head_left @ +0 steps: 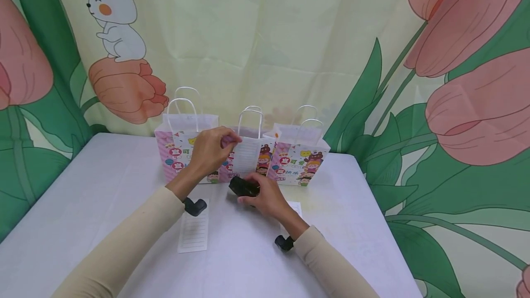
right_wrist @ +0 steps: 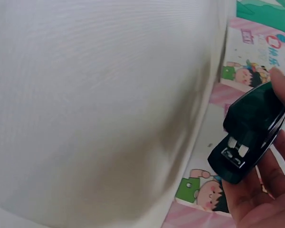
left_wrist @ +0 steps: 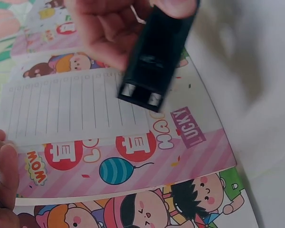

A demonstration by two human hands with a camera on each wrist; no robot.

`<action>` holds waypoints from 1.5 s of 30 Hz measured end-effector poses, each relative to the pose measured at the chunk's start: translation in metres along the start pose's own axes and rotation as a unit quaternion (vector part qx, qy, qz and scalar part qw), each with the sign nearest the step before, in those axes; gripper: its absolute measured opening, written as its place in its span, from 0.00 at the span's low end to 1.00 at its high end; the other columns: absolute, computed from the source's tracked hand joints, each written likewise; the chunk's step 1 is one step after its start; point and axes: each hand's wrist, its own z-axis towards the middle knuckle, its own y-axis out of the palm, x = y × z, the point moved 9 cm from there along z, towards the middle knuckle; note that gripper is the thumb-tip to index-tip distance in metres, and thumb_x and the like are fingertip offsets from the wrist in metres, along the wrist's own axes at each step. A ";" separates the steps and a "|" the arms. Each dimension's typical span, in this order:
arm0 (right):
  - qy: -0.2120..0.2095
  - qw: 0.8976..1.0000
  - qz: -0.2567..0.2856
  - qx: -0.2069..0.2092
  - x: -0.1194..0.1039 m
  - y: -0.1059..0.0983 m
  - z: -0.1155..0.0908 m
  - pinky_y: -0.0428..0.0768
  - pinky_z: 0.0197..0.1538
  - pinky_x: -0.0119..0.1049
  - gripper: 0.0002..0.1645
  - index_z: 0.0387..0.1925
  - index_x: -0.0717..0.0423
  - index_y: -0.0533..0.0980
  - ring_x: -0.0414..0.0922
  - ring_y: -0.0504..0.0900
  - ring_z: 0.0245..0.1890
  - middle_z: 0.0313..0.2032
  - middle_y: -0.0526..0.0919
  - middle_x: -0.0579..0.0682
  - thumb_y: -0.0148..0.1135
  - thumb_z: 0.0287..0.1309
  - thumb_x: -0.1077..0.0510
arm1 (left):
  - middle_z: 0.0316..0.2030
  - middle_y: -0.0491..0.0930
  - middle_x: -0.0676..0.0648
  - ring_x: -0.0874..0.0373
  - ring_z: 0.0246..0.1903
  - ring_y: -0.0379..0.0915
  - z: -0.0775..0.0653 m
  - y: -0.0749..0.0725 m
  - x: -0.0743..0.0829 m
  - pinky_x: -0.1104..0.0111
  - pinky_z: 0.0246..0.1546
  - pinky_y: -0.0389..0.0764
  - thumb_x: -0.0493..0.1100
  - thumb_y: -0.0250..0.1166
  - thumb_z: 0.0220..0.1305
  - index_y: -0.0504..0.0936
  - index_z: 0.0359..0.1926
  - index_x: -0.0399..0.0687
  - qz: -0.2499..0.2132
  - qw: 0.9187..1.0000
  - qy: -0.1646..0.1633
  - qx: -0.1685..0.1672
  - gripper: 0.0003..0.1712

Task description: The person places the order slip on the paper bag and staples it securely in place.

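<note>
My left hand (head_left: pixel 212 150) pinches the top corner of a white lined paper slip (head_left: pixel 245 156). The slip lies upright against the front of the middle gift bag (head_left: pixel 266 157), a printed paper bag with white handles. In the left wrist view, thumb and finger hold the lined slip (left_wrist: pixel 71 108) at the bag's rim. My right hand (head_left: pixel 270 197) grips a dark green stapler (head_left: pixel 242 186) low in front of that bag. Seen from the right wrist, the stapler (right_wrist: pixel 254 116) sits between thumb and fingers with its jaws apart, nothing between them.
Similar gift bags stand on the left (head_left: pixel 164 151) and right (head_left: pixel 296 162) of the middle one. One lined slip (head_left: pixel 193 231) lies on the white-covered table (head_left: pixel 236 256) below my left wrist, another slip (head_left: pixel 296 207) partly under my right wrist. A printed curtain (head_left: pixel 290 36) hangs behind.
</note>
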 end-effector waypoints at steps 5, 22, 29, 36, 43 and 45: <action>0.003 1.000 0.008 0.024 -0.006 -0.010 -0.004 0.82 0.61 0.50 0.32 0.57 0.43 0.80 0.47 0.82 0.52 0.54 0.86 0.47 0.85 0.52 0.47 | 0.41 0.92 0.45 0.54 0.30 0.84 0.000 0.000 0.000 0.62 0.33 0.84 0.37 0.73 0.68 0.92 0.42 0.46 0.001 1.000 0.001 -0.001 0.04; -0.023 0.993 0.097 0.063 -0.024 -0.039 -0.009 0.85 0.63 0.50 0.34 0.59 0.47 0.80 0.50 0.85 0.55 0.55 0.87 0.50 0.85 0.50 0.54 | 0.40 0.92 0.45 0.53 0.30 0.83 0.000 -0.001 0.000 0.62 0.34 0.84 0.37 0.73 0.68 0.92 0.42 0.45 0.001 1.000 0.004 -0.001 0.04; -0.074 0.986 0.129 0.080 -0.039 -0.050 -0.010 0.86 0.61 0.43 0.31 0.59 0.46 0.79 0.46 0.86 0.54 0.53 0.87 0.48 0.82 0.56 0.55 | 0.41 0.92 0.45 0.52 0.32 0.86 -0.001 -0.001 -0.001 0.60 0.36 0.88 0.38 0.73 0.68 0.93 0.42 0.45 -0.003 1.000 0.000 0.002 0.04; -0.078 0.979 0.167 0.084 -0.044 -0.054 -0.008 0.88 0.57 0.41 0.30 0.61 0.49 0.78 0.49 0.87 0.51 0.51 0.88 0.53 0.80 0.58 0.58 | 0.42 0.92 0.45 0.52 0.34 0.88 -0.001 -0.001 -0.001 0.60 0.37 0.89 0.39 0.73 0.68 0.93 0.42 0.46 -0.006 1.000 -0.004 0.001 0.05; -0.082 0.973 0.195 0.091 -0.051 -0.058 -0.007 0.87 0.58 0.39 0.36 0.62 0.54 0.78 0.52 0.88 0.53 0.53 0.88 0.57 0.82 0.52 0.62 | 0.43 0.92 0.45 0.50 0.36 0.88 0.000 0.000 -0.001 0.58 0.38 0.88 0.39 0.73 0.68 0.93 0.43 0.46 -0.001 1.000 -0.006 -0.001 0.05; -0.086 0.973 0.192 0.092 -0.054 -0.060 -0.007 0.86 0.60 0.39 0.36 0.63 0.55 0.78 0.52 0.88 0.54 0.54 0.88 0.57 0.82 0.52 0.63 | 0.43 0.92 0.44 0.50 0.36 0.88 0.000 0.000 -0.001 0.58 0.38 0.88 0.39 0.73 0.68 0.93 0.43 0.46 0.000 1.000 -0.006 -0.002 0.05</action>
